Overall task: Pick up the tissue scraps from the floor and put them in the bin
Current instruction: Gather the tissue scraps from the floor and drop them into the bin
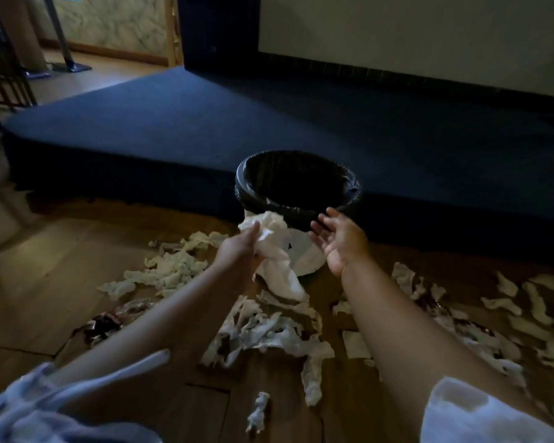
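I see 2 bare forearms stretched forward from pale sleeves over a wooden floor. My left hand is raised with the wrist bent, its grip clamped on a wad of tissue that bunches above the fingers and trails down below the fist. The wad hangs in front of the bin, just below its near rim. My right hand is held out beside the bin with the palm turned inward and upward, fingers spread apart and holding nothing; its fingertips overlap the rim in this view, though I cannot tell if they touch it. The bin stands on the floor against a dark blue platform, lined with a black bag. Many tissue scraps lie scattered on the floor around both arms.
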A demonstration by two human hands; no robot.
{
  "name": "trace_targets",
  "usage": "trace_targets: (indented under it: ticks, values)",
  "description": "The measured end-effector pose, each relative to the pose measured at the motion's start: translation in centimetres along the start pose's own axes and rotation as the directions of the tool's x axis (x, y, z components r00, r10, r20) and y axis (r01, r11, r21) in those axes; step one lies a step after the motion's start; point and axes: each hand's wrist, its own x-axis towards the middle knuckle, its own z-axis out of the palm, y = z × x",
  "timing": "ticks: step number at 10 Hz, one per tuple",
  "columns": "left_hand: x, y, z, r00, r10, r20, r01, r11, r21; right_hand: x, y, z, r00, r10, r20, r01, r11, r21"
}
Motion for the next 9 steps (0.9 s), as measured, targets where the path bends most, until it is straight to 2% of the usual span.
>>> trace_targets:
  ticks: [2,3,4,5,6,7,8,9]
  values:
    - [1.4,6.4,6.4,0.981,0.178,0.072,-0.179,0.984,0.003,-0.5,1.9,-3.8,0.991,0.108,-0.081,-0.098,0.988,0.121]
    - [4.4,8.0,8.7,0.977,0.210,-0.039,-0.209,0.977,0.033,-0.9,3.1,-4.5,0.999,0.044,-0.030,-0.039,0.990,0.136]
    - [6.2,8.2,9.7,0.982,0.174,-0.065,-0.173,0.984,0.032,-0.3,4.3,-5.4,0.996,0.074,-0.054,-0.068,0.992,0.101]
    - [7.7,6.9,9.9,0.994,0.107,0.026,-0.109,0.989,0.105,0.0,5.1,-6.2,0.980,0.158,-0.118,-0.157,0.987,0.016]
    - [8.2,6.1,9.5,0.994,0.036,0.100,-0.051,0.987,0.153,-0.5,5.6,-7.3,0.973,0.174,-0.149,-0.184,0.981,-0.058]
    - [6.9,5.6,8.5,0.989,0.027,0.143,-0.053,0.981,0.186,-1.3,6.5,-8.3,0.972,0.156,-0.176,-0.179,0.976,-0.122]
    - [4.5,3.5,5.5,0.969,0.160,0.187,-0.211,0.933,0.293,-3.1,8.1,-9.0,0.978,0.142,-0.150,-0.174,0.960,-0.221]
    - [0.8,-1.0,0.7,0.973,0.155,0.173,-0.217,0.874,0.435,-5.1,10.8,-9.4,0.973,0.185,-0.142,-0.221,0.925,-0.310]
